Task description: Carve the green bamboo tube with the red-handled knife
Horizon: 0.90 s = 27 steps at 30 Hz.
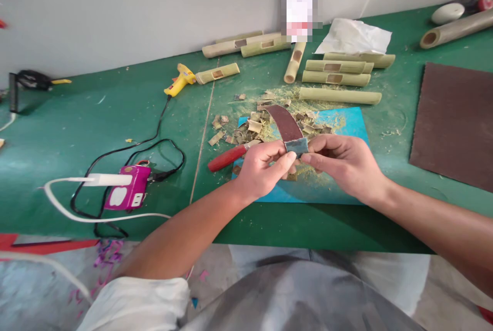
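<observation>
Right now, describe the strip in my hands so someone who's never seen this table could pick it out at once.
On the green table, find the blue board strewn with woody scraps. Over it, the left hand and right hand hold a curved brown strip at its near end, where blue-grey shows. Narrow and bent, it differs from the large flat brown sheet lying farther right.

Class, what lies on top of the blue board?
Bamboo chips, shavings and part of a red-handled tool. Whatever the left hand, right hand and sandpaper strip cover cannot be seen.
</observation>
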Each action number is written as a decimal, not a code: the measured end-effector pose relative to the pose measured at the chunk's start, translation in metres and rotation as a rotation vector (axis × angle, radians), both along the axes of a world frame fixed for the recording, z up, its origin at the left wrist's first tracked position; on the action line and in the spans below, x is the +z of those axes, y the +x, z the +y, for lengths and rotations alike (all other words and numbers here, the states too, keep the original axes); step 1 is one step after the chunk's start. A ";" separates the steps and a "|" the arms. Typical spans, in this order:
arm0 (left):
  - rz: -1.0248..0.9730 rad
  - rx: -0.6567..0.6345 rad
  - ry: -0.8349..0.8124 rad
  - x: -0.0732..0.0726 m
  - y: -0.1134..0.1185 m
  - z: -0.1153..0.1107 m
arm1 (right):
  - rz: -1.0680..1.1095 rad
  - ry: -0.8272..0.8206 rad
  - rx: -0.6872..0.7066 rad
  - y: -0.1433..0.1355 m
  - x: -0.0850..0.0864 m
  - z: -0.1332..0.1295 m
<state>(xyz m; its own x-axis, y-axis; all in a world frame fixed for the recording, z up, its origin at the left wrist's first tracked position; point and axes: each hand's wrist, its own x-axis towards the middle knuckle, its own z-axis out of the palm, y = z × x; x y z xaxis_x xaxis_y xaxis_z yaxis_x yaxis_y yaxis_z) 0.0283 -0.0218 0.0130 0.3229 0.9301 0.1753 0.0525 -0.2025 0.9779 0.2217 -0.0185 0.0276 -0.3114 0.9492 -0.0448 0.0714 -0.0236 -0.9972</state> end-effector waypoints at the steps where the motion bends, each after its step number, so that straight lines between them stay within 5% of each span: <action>1: -0.014 -0.001 -0.024 0.000 0.000 0.001 | -0.027 0.013 0.004 0.000 0.000 0.000; 11: -0.010 0.113 -0.033 0.001 0.001 0.000 | -0.199 0.165 0.031 0.002 -0.001 -0.001; 17: 0.102 0.178 0.156 0.001 -0.001 -0.001 | -0.155 0.212 -0.007 -0.002 0.000 -0.002; 23: -0.109 0.133 -0.023 0.001 -0.002 0.005 | -0.226 0.425 0.042 0.001 0.001 0.000; 27: 0.063 0.221 0.166 0.005 -0.005 0.006 | -0.149 0.270 0.026 0.002 0.001 -0.001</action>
<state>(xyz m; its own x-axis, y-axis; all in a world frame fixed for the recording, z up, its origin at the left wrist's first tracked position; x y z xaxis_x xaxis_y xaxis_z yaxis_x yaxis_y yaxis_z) 0.0233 -0.0156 0.0177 0.1306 0.9394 0.3168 0.1729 -0.3363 0.9258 0.2235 -0.0193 0.0288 -0.3446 0.9248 0.1610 0.2149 0.2447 -0.9455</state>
